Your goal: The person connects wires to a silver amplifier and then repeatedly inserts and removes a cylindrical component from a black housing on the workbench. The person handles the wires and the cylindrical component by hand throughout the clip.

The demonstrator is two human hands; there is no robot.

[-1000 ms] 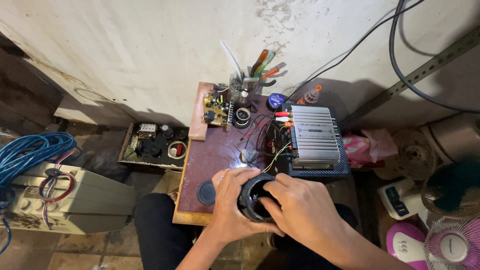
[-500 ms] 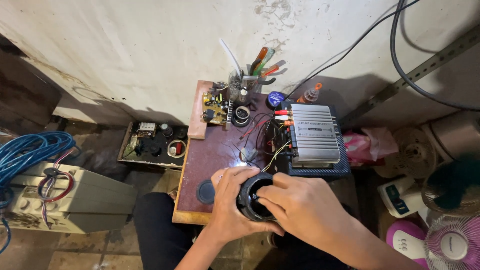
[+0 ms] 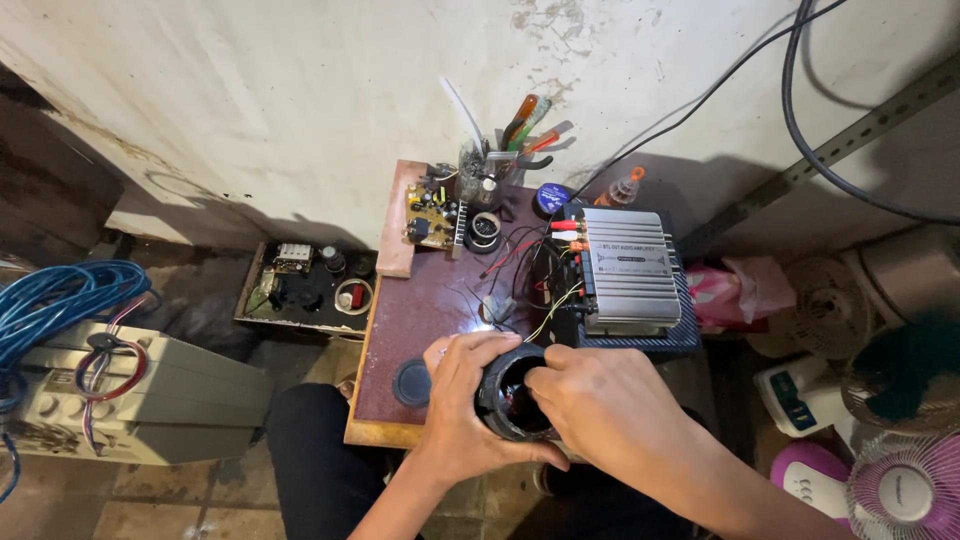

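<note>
A round part [image 3: 512, 398] is held between both hands at the table's [image 3: 420, 310] near edge; behind it an amplifier [image 3: 620, 270] is set, a circuit board [image 3: 432, 215] to its left.

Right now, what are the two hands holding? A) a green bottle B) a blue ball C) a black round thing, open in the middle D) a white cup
C: both the left hand and the right hand wrap around a black round thing with an open middle, held over the near edge of the small brown table.
</note>
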